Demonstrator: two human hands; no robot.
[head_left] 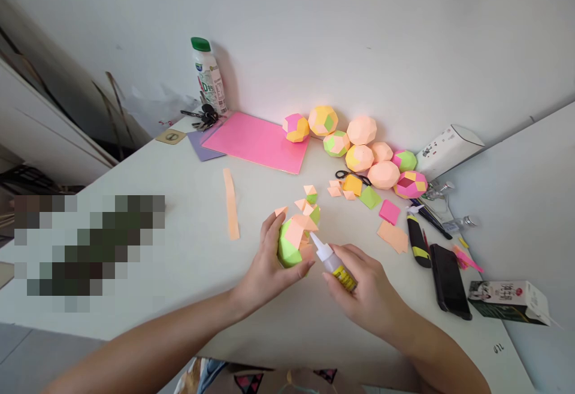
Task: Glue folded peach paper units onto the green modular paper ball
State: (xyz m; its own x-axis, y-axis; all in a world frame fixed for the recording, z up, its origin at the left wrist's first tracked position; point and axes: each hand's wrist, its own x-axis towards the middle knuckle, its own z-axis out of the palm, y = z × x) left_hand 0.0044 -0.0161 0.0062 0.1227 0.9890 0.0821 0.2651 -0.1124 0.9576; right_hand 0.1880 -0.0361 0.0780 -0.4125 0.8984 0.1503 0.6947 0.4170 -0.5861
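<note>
My left hand [269, 256] is wrapped round a partly built paper ball [294, 241] of green and peach facets, with open flaps along its upper side. In my right hand [366, 280] is a small glue bottle [339, 268] with a yellow label. Its white nozzle points up and left, close to the ball's peach flaps; whether it touches them I cannot tell. Just beyond the ball lie small folded peach pieces [309, 190]. A peach paper strip [231, 202] rests to the left of my left hand.
Several finished paper balls [362, 130] sit along the wall, near black scissors [353, 175] and coloured paper squares [371, 197]. Pink paper [260, 142] and a bottle [209, 76] are at the back. A box cutter [418, 241], phone [450, 280] and milk carton [507, 301] line the right.
</note>
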